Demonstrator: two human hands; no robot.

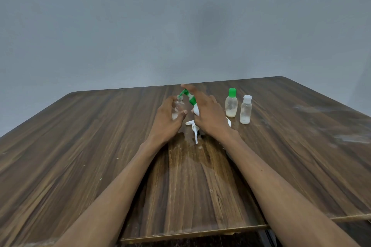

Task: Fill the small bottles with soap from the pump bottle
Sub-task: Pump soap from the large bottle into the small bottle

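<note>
My left hand (167,119) grips a small clear uncapped bottle (177,107), held upright with a little liquid at its bottom. My right hand (208,115) holds the white pump bottle (195,109) tilted left, its green pump head (185,93) with the nozzle at the small bottle's mouth and a finger lying over the pump top. A small bottle with a green cap (231,105) and a small bottle with a white cap (245,109) stand to the right, each with some white soap at the bottom.
A white pump part with a dip tube (194,129) lies on the wooden table (80,146) between my wrists, beside a wet patch. A white cap (228,122) peeks out behind my right wrist. A grey wall stands behind the table.
</note>
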